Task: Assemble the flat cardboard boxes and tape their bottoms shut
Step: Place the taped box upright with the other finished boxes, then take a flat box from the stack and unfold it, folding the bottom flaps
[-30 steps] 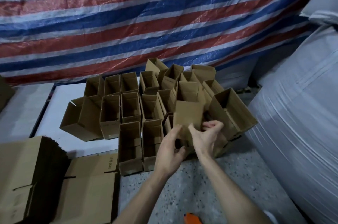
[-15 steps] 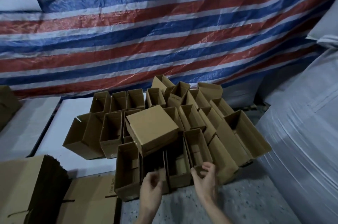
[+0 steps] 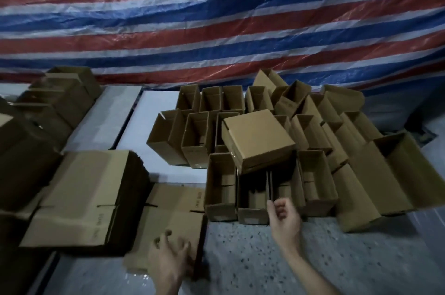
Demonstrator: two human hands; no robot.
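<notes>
Several assembled brown boxes (image 3: 220,187) stand open-topped in rows on the floor. One finished box (image 3: 257,139) lies tilted on top of them, its closed bottom facing up. A stack of flat cardboard boxes (image 3: 173,215) lies at the lower left. My left hand (image 3: 169,257) rests on the near end of that stack with fingers spread. My right hand (image 3: 284,219) hovers in front of the front row of boxes, fingers loosely curled and holding nothing.
A thick bundle of flat cartons (image 3: 84,200) stands at the left, with larger boxes (image 3: 60,97) behind it. A striped tarp (image 3: 216,17) hangs at the back. White boards (image 3: 149,126) and speckled floor (image 3: 265,265) lie under everything. A big grey sack (image 3: 433,234) bounds the right.
The box I held a second ago now lies on top of the rows. My left hand has moved down and left onto the flat stack; my right hand has drawn back.
</notes>
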